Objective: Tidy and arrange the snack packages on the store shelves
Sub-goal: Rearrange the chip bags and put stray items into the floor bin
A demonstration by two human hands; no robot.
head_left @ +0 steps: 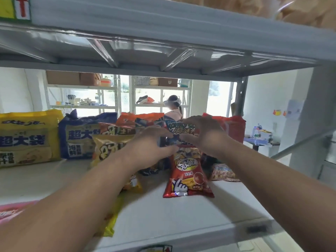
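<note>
Both my hands reach into the white shelf (181, 211). My left hand (151, 142) and my right hand (203, 135) together grip a dark blue snack bag (180, 129), held upright above the shelf. Below it a red snack bag (188, 171) lies flat, its bottom end toward me. A yellow bag (109, 146) stands to the left of my left hand, partly hidden by my forearm. Orange bags (127, 124) stand behind it. A red bag (234, 128) stands behind my right hand.
A large yellow noodle pack (27, 139) and a large blue one (80, 137) stand at the back left. A small brown bag (222, 172) lies at the right. A pink package (11, 210) sits at the lower left. The upper shelf (163, 51) hangs close overhead. A person stands beyond the shelf.
</note>
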